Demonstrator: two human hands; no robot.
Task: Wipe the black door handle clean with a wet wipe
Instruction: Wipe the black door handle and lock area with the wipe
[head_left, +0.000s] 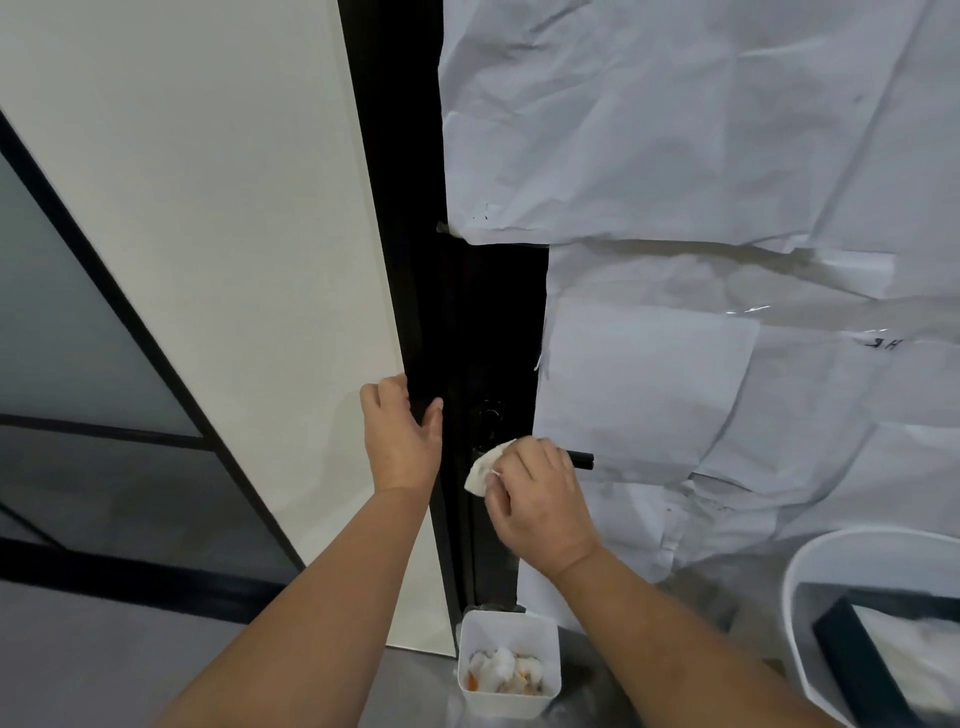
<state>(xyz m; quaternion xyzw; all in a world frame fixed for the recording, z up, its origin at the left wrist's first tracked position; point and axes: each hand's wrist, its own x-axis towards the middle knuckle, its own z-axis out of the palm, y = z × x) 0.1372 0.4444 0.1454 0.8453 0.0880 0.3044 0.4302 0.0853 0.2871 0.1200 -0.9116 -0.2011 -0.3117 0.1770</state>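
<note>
Both bare forearms reach up and forward from the bottom of the view, well apart at the elbows and drawing nearer at the wrists. The left hand (402, 436) is raised higher, back toward the camera, its fingers curled round a vertical edge with the thumb tip showing on the near side. The right hand (535, 499) sits lower and just beside it, back up, fingers bent over and thumb pinching a crumpled white wet wipe (483, 467).
</note>
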